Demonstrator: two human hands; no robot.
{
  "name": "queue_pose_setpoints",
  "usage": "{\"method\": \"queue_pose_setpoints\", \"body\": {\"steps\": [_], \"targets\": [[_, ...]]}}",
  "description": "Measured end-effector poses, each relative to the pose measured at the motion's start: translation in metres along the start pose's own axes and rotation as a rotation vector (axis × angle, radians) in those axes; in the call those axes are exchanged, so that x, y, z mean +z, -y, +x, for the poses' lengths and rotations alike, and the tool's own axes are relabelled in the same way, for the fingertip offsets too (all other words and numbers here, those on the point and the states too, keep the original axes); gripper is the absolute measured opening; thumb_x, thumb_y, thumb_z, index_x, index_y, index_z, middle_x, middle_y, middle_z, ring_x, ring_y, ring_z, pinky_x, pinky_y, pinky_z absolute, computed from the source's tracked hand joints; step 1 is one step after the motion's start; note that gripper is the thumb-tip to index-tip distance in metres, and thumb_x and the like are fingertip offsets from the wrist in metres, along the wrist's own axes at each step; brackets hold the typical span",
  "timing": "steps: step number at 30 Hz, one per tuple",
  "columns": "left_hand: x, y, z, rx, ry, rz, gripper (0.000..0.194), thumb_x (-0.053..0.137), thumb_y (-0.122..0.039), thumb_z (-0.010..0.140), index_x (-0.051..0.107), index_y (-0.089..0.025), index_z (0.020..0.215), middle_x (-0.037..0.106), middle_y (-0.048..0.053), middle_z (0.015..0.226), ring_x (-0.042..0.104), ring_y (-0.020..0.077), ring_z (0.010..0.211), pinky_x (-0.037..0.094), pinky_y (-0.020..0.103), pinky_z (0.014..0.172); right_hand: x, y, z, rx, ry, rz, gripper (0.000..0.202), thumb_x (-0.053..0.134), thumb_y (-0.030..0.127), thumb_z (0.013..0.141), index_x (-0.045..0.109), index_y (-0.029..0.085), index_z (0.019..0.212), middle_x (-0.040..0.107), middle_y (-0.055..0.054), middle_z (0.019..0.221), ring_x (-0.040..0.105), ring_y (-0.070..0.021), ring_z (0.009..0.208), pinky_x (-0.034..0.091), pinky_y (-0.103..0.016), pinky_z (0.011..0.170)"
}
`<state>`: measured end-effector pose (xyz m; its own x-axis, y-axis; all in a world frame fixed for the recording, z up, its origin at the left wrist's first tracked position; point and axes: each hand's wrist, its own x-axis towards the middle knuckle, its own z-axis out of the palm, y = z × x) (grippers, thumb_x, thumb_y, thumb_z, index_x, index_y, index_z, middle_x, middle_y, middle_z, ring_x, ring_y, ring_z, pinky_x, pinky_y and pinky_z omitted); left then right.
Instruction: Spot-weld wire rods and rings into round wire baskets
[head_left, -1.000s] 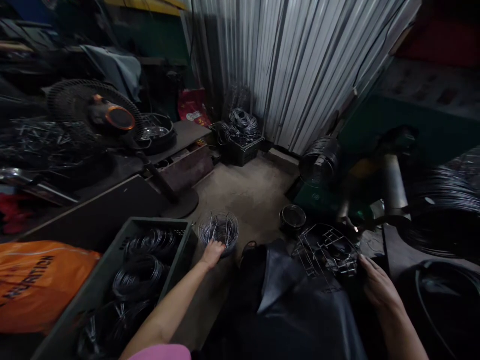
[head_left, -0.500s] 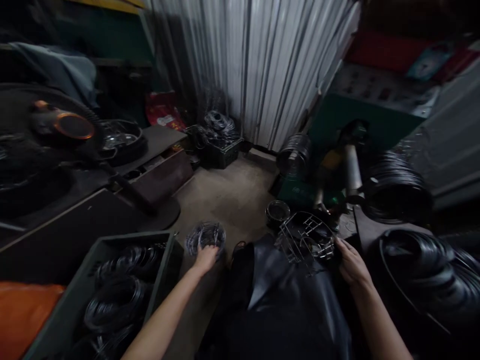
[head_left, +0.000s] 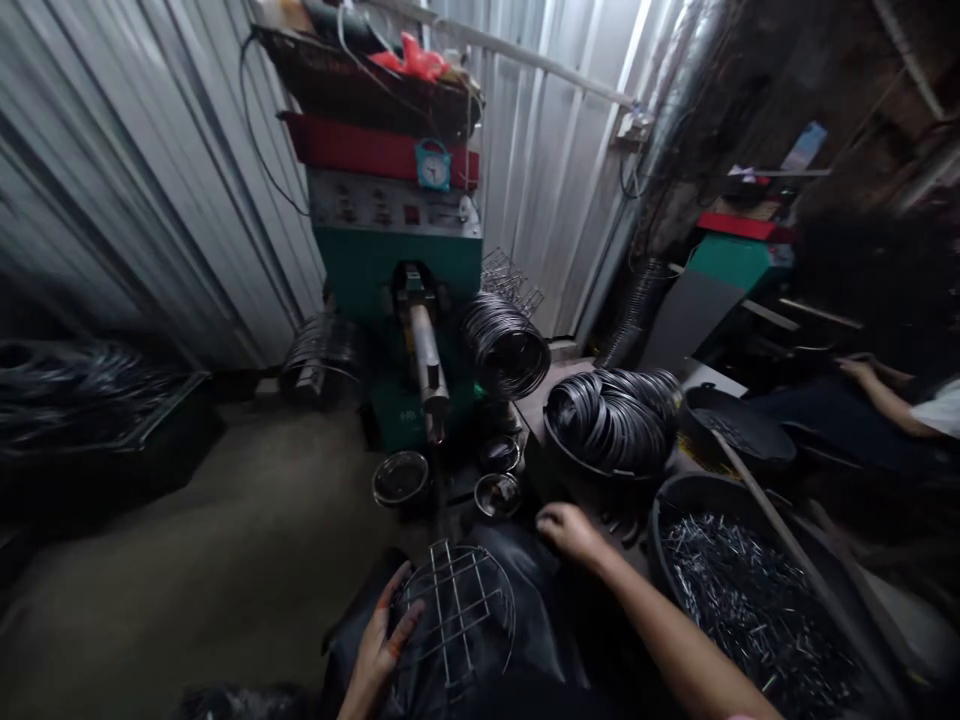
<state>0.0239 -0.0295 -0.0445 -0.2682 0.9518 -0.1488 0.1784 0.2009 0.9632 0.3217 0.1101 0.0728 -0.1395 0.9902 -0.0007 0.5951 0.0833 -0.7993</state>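
Observation:
A round wire rack (head_left: pixel 459 610) with a crossing grid of thin metal rods lies over the dark apron on my lap. My left hand (head_left: pixel 382 632) holds the rack at its left edge, thumb over the wire and fingers along the outside. To the right of the rack, my right hand (head_left: pixel 574 538) is closed with its fingers curled; whatever it may hold is hidden. Just beyond that hand stands a small round bowl (head_left: pixel 497 495) with bits in it. Ahead is a green machine (head_left: pixel 375 275) with a metal arm (head_left: pixel 427 355) pointing towards me.
Wire rings fill a tub (head_left: pixel 600 468) on the right, and a basin (head_left: pixel 660 520) of short metal pieces sits nearer. Ring coils (head_left: pixel 506 345) hang beside the machine. Another round bowl (head_left: pixel 401 478) stands before it. A co-worker's arm (head_left: pixel 885 395) shows far right. A crate (head_left: pixel 172 410) is left.
My view has swung right to the machine. My left hand has left the wire bundle on the left and now holds the rack. My right hand has let go of the rack and moved away.

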Motion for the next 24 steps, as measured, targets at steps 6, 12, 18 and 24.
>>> {"method": "queue_pose_setpoints", "body": {"steps": [6, 12, 18, 24], "targets": [[0.009, -0.004, -0.007, 0.009, -0.005, 0.046, 0.073, 0.048, -0.067, 0.068, 0.047, -0.024, 0.127, 0.054, 0.007, 0.131, 0.042, 0.03, 0.128, 0.036, 0.043, 0.106, -0.071, 0.002, 0.126, 0.102, -0.367, -0.347, 0.03, 0.054, 0.028, 0.081, 0.059, 0.015, 0.107, 0.06, -0.018, 0.113, 0.054, -0.0313, 0.109, 0.04, -0.042, 0.089], [0.019, -0.01, -0.011, -0.015, -0.114, 0.003, 0.069, 0.042, -0.063, 0.075, 0.039, -0.028, 0.134, 0.055, 0.004, 0.13, 0.043, 0.0271, 0.127, 0.036, 0.041, 0.106, -0.076, -0.007, 0.17, 0.196, -0.33, -0.404, 0.006, 0.06, 0.015, 0.076, 0.066, 0.015, 0.077, 0.066, -0.018, 0.081, 0.061, -0.0317, 0.092, 0.042, -0.041, 0.079], [0.006, 0.003, -0.003, -0.069, 0.008, -0.008, 0.07, 0.052, -0.06, 0.07, 0.041, -0.031, 0.133, 0.054, 0.002, 0.132, 0.041, 0.0286, 0.129, 0.036, 0.042, 0.106, -0.097, -0.01, 0.177, 0.216, -0.297, -0.185, 0.024, 0.071, 0.013, 0.058, 0.052, 0.019, 0.045, 0.056, -0.002, 0.05, 0.061, -0.0228, 0.067, 0.043, -0.032, 0.068], [0.011, 0.003, -0.008, -0.056, -0.062, -0.017, 0.067, 0.046, -0.058, 0.075, 0.035, -0.03, 0.136, 0.051, 0.003, 0.134, 0.038, 0.0275, 0.13, 0.031, 0.043, 0.109, -0.131, 0.01, 0.17, 0.146, -0.358, 0.197, 0.03, 0.067, 0.041, 0.065, 0.048, 0.021, 0.054, 0.043, 0.006, 0.042, 0.043, -0.0118, 0.043, 0.038, -0.026, 0.047]]}}
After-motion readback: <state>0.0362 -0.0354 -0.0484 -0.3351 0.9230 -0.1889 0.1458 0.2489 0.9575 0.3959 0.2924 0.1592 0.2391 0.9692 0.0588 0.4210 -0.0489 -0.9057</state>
